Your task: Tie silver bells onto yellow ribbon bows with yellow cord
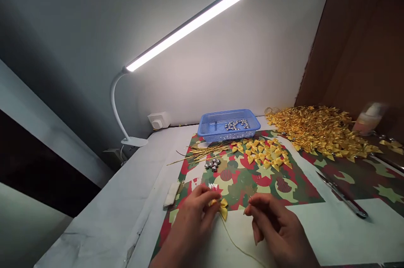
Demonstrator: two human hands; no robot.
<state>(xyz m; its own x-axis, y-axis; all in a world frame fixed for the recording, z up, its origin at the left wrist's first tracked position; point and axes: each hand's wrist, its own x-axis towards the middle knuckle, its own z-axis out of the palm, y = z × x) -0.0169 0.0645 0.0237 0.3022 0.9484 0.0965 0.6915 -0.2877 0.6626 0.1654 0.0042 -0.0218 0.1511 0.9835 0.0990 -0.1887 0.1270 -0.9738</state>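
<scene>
Lamp blazes from upper left to top centre; below it, at lower centre, the left hand pinches a yellow bow, thin cord trailing to the bottom edge! Lower right of centre, the right hand presses fingertips together, anything between them too small to tell.

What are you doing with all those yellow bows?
The person's left hand pinches a shiny yellow ribbon bow, with a thin yellowish cord trailing below it. The right hand is beside it, fingertips close together; whether they hold anything is unclear. Beyond sit a small cluster of round silver beads and a blue plastic basket.
</scene>
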